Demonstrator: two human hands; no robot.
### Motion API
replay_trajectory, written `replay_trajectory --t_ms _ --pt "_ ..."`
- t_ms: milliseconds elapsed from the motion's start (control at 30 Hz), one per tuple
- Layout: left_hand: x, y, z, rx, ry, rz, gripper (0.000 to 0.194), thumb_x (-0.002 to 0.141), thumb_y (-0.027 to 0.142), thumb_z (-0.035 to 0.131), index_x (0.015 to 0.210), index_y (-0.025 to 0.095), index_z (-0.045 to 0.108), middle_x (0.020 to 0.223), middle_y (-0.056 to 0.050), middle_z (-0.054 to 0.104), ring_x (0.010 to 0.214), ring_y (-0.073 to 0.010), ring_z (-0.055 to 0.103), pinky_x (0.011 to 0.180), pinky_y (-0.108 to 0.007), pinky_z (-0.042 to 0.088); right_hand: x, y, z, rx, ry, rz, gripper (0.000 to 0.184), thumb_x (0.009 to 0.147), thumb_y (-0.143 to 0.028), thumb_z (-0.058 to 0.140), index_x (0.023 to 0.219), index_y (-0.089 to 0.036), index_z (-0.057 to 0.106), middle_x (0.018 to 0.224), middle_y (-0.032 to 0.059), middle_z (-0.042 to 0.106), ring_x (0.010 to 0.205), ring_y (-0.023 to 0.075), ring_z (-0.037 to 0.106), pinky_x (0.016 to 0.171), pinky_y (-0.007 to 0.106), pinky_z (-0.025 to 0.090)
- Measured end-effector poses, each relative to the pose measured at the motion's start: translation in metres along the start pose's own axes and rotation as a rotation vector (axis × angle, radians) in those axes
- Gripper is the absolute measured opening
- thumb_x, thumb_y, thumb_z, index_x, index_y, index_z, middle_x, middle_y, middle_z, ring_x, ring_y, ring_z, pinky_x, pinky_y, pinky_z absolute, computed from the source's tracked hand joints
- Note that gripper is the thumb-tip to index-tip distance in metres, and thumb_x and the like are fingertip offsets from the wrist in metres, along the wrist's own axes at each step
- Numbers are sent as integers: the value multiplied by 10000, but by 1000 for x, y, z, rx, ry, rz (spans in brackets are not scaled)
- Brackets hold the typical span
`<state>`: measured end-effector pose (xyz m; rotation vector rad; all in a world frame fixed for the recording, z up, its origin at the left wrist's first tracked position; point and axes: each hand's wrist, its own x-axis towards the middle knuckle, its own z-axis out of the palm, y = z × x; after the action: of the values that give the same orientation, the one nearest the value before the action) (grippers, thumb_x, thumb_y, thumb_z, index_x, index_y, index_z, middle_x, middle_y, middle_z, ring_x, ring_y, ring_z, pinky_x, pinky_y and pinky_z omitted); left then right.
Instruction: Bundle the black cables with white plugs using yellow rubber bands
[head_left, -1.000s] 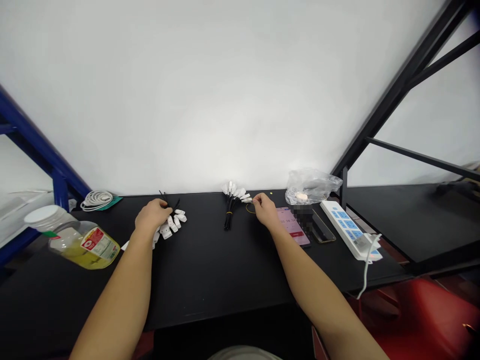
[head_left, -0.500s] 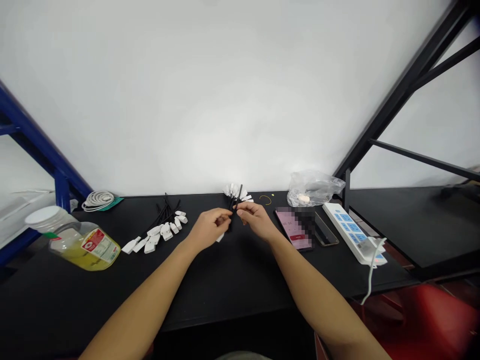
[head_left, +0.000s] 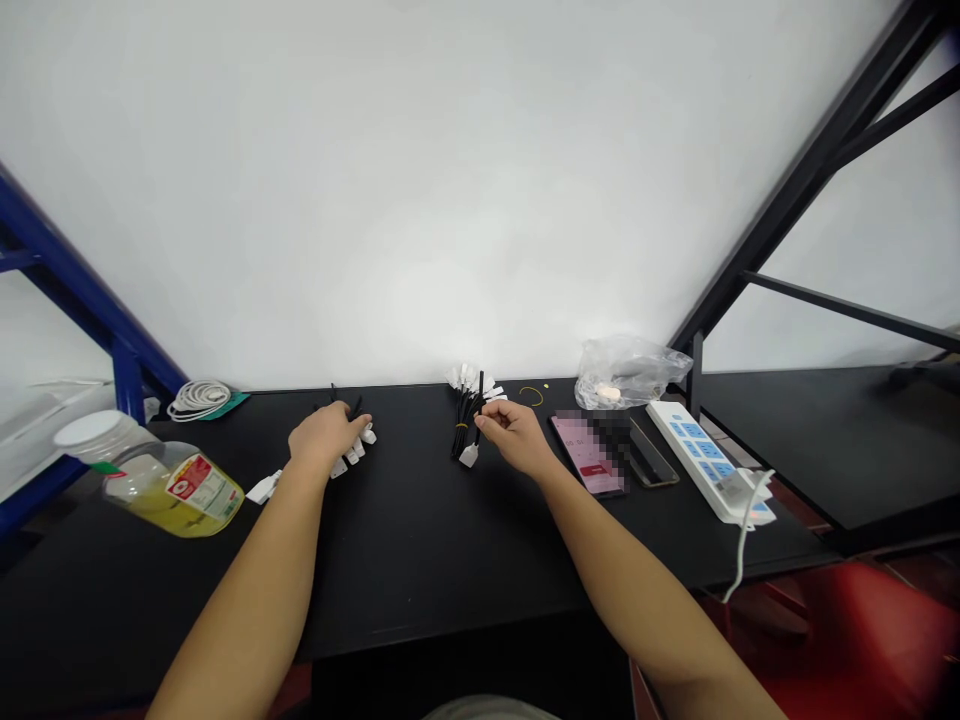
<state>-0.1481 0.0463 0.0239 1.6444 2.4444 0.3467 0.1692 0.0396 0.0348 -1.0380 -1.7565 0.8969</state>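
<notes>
Landmark: banded bundle (head_left: 461, 425). Right hand (head_left: 501, 425), just right, pinching single black cable (head_left: 479, 405). Left hand (head_left: 328, 435), left, over loose cables (head_left: 350, 457); grasp cannot be determined.

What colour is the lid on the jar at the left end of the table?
White; the lid shows in the head view.
</notes>
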Motion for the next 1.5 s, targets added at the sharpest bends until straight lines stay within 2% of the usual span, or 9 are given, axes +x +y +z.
replay_trajectory --t_ms 333,467,600,833,1000,1100,1200,1367,1500 --pt "-4 13 3 -281 80 94 260 769 340 660 997 232 726 971 -68 772 945 -294 690 745 -346 471 0 5 2 -44 -24 -16 231 845 -393 618 769 -176 645 625 -24 516 562 109 425 530 232 347" --pt "-21 37 6 -621 150 284 287 816 404 633 989 216 764 840 -36 750 751 -202 669 685 -294 475 -1 4 5 -40 -21 -38 227 850 -391 622 788 -174 652 633 -19 541 565 108 440 526 229 349" --pt "-56 76 17 -867 26 522 347 792 456 685 968 173 780 775 -31 707 627 -145 585 581 -254 444 -4 4 10 -34 -5 -93 243 856 -407 629 829 -169 668 647 -13 561 570 107 448 525 227 348" --pt "-83 99 39 -653 -98 752 230 884 368 630 781 204 754 682 8 653 628 -127 567 593 -239 391 -4 2 7 -23 -68 -146 223 857 -385 650 800 -169 659 662 -10 568 571 101 451 538 231 358" --pt "-78 94 31 -467 -108 858 287 905 460 601 823 230 753 761 -8 677 699 -151 612 652 -249 420 -3 3 3 11 -161 -152 237 824 -378 705 734 -174 626 653 -28 520 591 98 439 542 229 343" --pt "-66 82 16 -303 -11 745 345 905 534 570 991 256 754 941 -35 724 852 -199 660 748 -276 457 -3 3 2 -52 -123 -153 262 836 -376 681 697 -180 577 630 -40 461 585 97 398 540 232 317" --pt "-42 53 3 -123 142 397 448 936 556 471 1124 231 715 1102 -97 716 976 -271 670 795 -329 483 -3 3 2 -77 -109 -132 302 837 -376 668 660 -190 511 605 -49 413 574 98 364 529 234 293" --pt "-1 -6 -9 92 -105 88 295 877 412 548 1027 228 722 1172 -154 702 1038 -356 668 798 -422 498 -4 0 3 -83 -118 -137 301 844 -382 653 667 -194 500 610 -48 411 573 99 360 531 237 288" --pt "8 -21 -11 103 -206 9 222 791 301 633 988 243 718 1150 -145 721 1044 -363 669 788 -423 496 -4 -2 3 -91 -126 -133 305 846 -379 644 657 -193 493 605 -50 408 569 97 355 535 238 287"
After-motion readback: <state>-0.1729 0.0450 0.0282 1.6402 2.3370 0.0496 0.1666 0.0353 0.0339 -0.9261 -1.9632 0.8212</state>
